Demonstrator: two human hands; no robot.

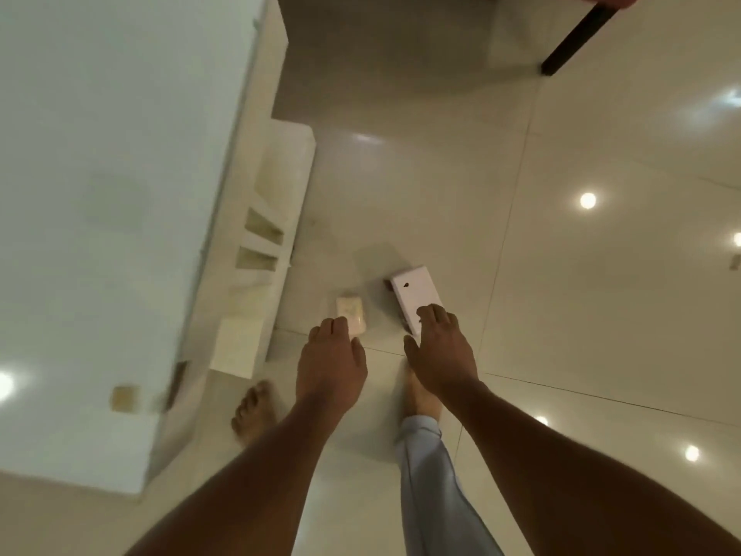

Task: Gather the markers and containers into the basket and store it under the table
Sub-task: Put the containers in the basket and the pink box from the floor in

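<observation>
Two containers lie on the glossy tiled floor. One is a small cream box point(352, 317), the other a larger white rectangular box point(413, 296) with a small dark mark on its lid. My left hand point(331, 365) reaches down with loosely bent fingers whose tips overlap the near edge of the cream box. My right hand point(439, 351) hangs over the near end of the white box, fingers relaxed and spread. Whether either hand touches its box cannot be told. No basket or markers show in this blurred view.
A white table point(104, 194) fills the left, with a small tan block point(125, 399) near its edge. A white chair point(272, 218) stands against it. My bare feet are below the hands. A dark furniture leg point(573, 38) stands at the top right.
</observation>
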